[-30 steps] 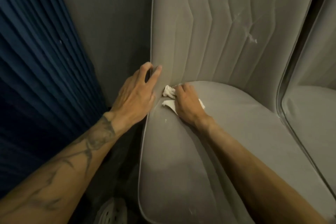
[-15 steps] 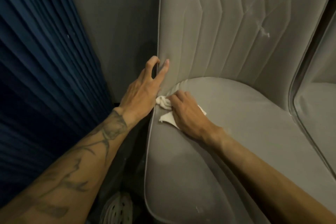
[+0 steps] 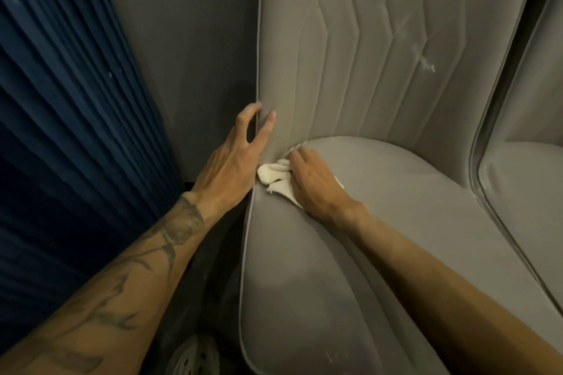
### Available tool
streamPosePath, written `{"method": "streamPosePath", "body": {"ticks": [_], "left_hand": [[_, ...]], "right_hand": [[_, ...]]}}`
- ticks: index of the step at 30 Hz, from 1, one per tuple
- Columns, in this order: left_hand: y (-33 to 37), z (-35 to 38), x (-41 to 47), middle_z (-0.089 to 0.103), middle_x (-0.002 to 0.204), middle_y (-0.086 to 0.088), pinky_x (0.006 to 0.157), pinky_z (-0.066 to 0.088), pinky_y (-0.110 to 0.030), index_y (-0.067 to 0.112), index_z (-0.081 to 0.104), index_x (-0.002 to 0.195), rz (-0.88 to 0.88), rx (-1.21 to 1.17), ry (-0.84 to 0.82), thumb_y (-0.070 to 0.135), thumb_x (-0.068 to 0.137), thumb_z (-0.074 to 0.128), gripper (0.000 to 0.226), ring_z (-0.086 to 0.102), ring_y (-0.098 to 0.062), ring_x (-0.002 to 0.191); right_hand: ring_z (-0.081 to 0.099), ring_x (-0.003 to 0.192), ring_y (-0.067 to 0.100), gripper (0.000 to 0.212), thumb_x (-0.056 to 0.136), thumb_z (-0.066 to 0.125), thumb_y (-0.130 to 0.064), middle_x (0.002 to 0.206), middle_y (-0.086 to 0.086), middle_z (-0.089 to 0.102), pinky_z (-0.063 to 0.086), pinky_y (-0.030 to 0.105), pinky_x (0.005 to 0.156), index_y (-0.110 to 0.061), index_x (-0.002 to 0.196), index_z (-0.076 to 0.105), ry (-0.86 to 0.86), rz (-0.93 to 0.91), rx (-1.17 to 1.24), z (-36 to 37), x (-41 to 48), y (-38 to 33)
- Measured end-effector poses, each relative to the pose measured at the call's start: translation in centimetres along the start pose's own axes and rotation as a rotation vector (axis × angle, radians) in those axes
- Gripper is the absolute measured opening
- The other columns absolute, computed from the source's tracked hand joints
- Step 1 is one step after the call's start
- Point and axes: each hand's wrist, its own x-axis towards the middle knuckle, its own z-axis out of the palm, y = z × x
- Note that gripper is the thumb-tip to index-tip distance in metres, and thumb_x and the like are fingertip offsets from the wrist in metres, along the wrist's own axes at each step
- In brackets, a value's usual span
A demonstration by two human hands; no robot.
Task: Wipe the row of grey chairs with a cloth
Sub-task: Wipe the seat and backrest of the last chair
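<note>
A blue pleated curtain (image 3: 61, 131) fills the left side, with a plain grey wall (image 3: 189, 55) beside it. A tattooed forearm reaches up and forward from the lower left. Its left hand (image 3: 231, 161) is partly open, back of the hand towards the camera, and loosely pinches the piped left edge of the backrest of a grey chair (image 3: 380, 237), with one finger behind the edge and another lying on its front.

Just to the right, the right hand (image 3: 313, 179) lies palm down on the seat's back left corner, where the seat meets the backrest. Its fingers curl over a crumpled white cloth (image 3: 274, 176) and press it into that crease. Part of the cloth bunches out to the left of the hand, almost touching the left hand. The bare right forearm stretches diagonally across the seat from the lower right.

The backrest has stitched zigzag channels and a pale scuff near its upper right. A second grey chair (image 3: 524, 192) stands just beside the first at the far right.
</note>
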Motion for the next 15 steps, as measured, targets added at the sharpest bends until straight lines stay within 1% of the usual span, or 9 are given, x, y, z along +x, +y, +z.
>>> {"method": "streamPosePath", "body": {"ticks": [1,2,3,5,6,8,10,13,15], "left_hand": [[-0.1,0.0,0.0,-0.003,0.170,-0.007,0.084,0.063,-0.045,0.019,0.013,0.167,0.011,-0.005,0.007,-0.001,0.094,0.069,0.094,0.047,-0.034,0.139],[-0.2,0.0,0.0,-0.008,0.172,-0.005,0.083,0.064,-0.043,0.019,0.013,0.167,0.022,-0.012,0.011,0.004,0.095,0.070,0.093,0.049,-0.034,0.138],[-0.3,-0.1,-0.1,-0.010,0.173,-0.004,0.081,0.064,-0.041,0.019,0.014,0.167,0.032,-0.019,0.014,0.010,0.096,0.071,0.091,0.051,-0.034,0.137],[-0.6,-0.1,-0.1,-0.011,0.174,-0.004,0.078,0.063,-0.037,0.020,0.014,0.167,0.057,-0.025,0.018,0.019,0.097,0.070,0.090,0.053,-0.033,0.136],[-0.8,-0.1,-0.1,-0.011,0.174,-0.004,0.079,0.063,-0.038,0.021,0.013,0.167,0.065,-0.025,0.016,0.021,0.097,0.070,0.090,0.053,-0.033,0.135],[-1.2,-0.1,-0.1,-0.016,0.174,0.001,0.082,0.063,-0.043,0.026,0.010,0.167,0.062,-0.032,0.001,0.026,0.098,0.069,0.091,0.053,-0.033,0.136],[-1.4,-0.1,-0.1,-0.022,0.172,0.005,0.086,0.063,-0.049,0.030,0.006,0.167,0.057,-0.051,-0.018,0.030,0.099,0.067,0.091,0.051,-0.035,0.138],[-1.6,0.0,-0.1,-0.027,0.170,0.010,0.092,0.060,-0.052,0.033,0.002,0.167,0.044,-0.082,-0.048,0.033,0.099,0.067,0.094,0.049,-0.036,0.139],[-1.6,0.1,-0.1,-0.030,0.169,0.012,0.094,0.059,-0.052,0.036,-0.001,0.166,0.036,-0.117,-0.065,0.034,0.099,0.067,0.096,0.047,-0.036,0.141]], "right_hand": [[0.049,0.100,0.035,0.040,0.100,0.030,-0.032,0.112,0.018,0.053,0.038,0.044,0.090,-0.002,0.107,0.055,0.022,0.057,-0.018,0.1,0.8,0.3],[0.049,0.100,0.034,0.032,0.102,0.034,-0.027,0.112,0.017,0.053,0.038,0.044,0.090,-0.002,0.107,0.055,0.053,0.078,-0.019,0.4,1.1,0.1],[0.048,0.097,0.032,0.029,0.102,0.035,-0.025,0.109,0.016,0.053,0.040,0.044,0.089,-0.004,0.105,0.055,0.081,0.065,-0.010,0.8,1.0,-0.2],[0.046,0.088,0.029,0.034,0.097,0.031,-0.031,0.103,0.013,0.052,0.041,0.043,0.083,-0.006,0.099,0.054,0.082,-0.049,0.034,1.4,-0.2,-1.2],[0.046,0.086,0.029,0.033,0.094,0.030,-0.030,0.101,0.012,0.052,0.042,0.044,0.080,-0.007,0.098,0.054,0.059,-0.108,0.055,1.6,-1.1,-1.5],[0.046,0.086,0.030,0.028,0.093,0.032,-0.026,0.102,0.012,0.051,0.042,0.045,0.079,-0.009,0.098,0.053,0.001,-0.176,0.043,1.3,-1.7,-0.7],[0.048,0.090,0.035,0.024,0.095,0.038,-0.023,0.104,0.016,0.053,0.040,0.045,0.080,-0.007,0.100,0.054,-0.014,-0.138,-0.010,0.4,-0.7,1.1],[0.051,0.094,0.041,0.014,0.094,0.047,-0.009,0.106,0.024,0.054,0.039,0.049,0.084,0.001,0.099,0.056,0.052,0.018,-0.040,-0.5,1.0,3.9],[0.049,0.090,0.037,0.016,0.095,0.044,-0.013,0.104,0.020,0.053,0.040,0.049,0.082,-0.001,0.098,0.055,0.064,-0.004,-0.047,-0.1,0.2,3.8]]}}
